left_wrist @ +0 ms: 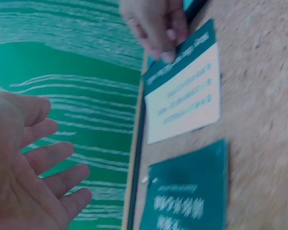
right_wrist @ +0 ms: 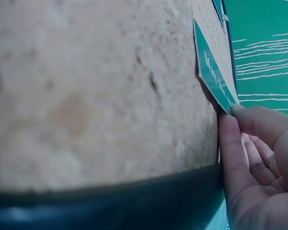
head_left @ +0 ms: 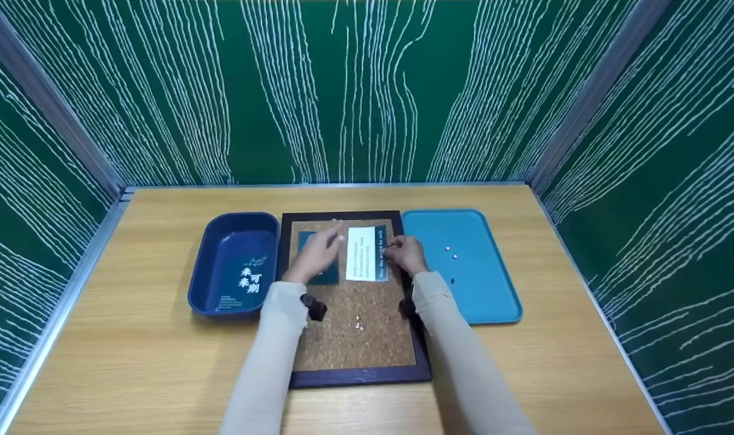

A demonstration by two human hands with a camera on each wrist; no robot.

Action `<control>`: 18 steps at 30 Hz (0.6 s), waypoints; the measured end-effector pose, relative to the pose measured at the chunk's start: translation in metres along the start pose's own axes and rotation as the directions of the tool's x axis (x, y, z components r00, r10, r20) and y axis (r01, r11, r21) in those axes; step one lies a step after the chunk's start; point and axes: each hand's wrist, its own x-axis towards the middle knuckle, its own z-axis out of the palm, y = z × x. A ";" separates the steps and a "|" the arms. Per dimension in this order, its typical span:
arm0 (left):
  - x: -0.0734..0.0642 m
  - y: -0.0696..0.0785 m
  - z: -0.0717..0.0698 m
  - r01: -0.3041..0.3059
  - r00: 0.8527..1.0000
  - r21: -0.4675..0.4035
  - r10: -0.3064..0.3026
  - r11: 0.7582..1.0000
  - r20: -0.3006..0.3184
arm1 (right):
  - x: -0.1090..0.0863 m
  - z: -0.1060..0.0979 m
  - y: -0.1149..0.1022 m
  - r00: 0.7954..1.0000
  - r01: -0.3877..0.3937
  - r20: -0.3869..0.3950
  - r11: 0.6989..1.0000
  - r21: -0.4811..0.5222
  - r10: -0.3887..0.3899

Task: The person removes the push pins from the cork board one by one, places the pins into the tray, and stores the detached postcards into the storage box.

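A white card with a dark green printed strip (head_left: 362,254) lies on the cork board (head_left: 330,350). My right hand (head_left: 408,254) pinches its green edge between thumb and forefinger; in the right wrist view that edge (right_wrist: 213,72) is lifted slightly off the cork. To the left, a dark green card (left_wrist: 187,191) lies on the board with a small pin (left_wrist: 145,180) near its corner. My left hand (head_left: 317,255) hovers over this green card, fingers apart and holding nothing, as the left wrist view shows the palm (left_wrist: 19,187).
Several small shiny pins (head_left: 359,325) lie on the lower cork. A light blue tray (head_left: 487,290) stands to the right with a few small pins (head_left: 455,257) on it. Left of the board is a navy bin (head_left: 200,266) holding a dark card with white lettering (head_left: 240,284). Green walls surround the table.
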 end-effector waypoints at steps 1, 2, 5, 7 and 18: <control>-0.002 -0.001 -0.005 -0.003 1.000 0.000 0.003 1.000 -0.006 | 0.000 0.000 0.000 1.000 0.004 -0.002 1.000 0.003 -0.004; -0.003 -0.001 -0.010 0.001 1.000 0.000 -0.001 1.000 -0.010 | 0.000 0.000 0.000 1.000 0.005 -0.002 1.000 0.006 -0.005; -0.009 -0.003 -0.022 0.020 0.999 0.008 -0.020 1.000 -0.029 | 0.000 -0.001 0.001 1.000 0.002 0.002 1.000 0.007 -0.002; -0.013 -0.004 -0.029 0.040 0.998 0.009 -0.040 0.999 -0.040 | 0.000 -0.002 0.002 1.000 -0.004 0.008 1.000 0.005 0.004; -0.041 -0.022 -0.070 0.029 0.988 -0.006 -0.029 1.000 -0.150 | 0.003 -0.002 0.002 1.000 -0.005 0.017 0.999 -0.035 0.006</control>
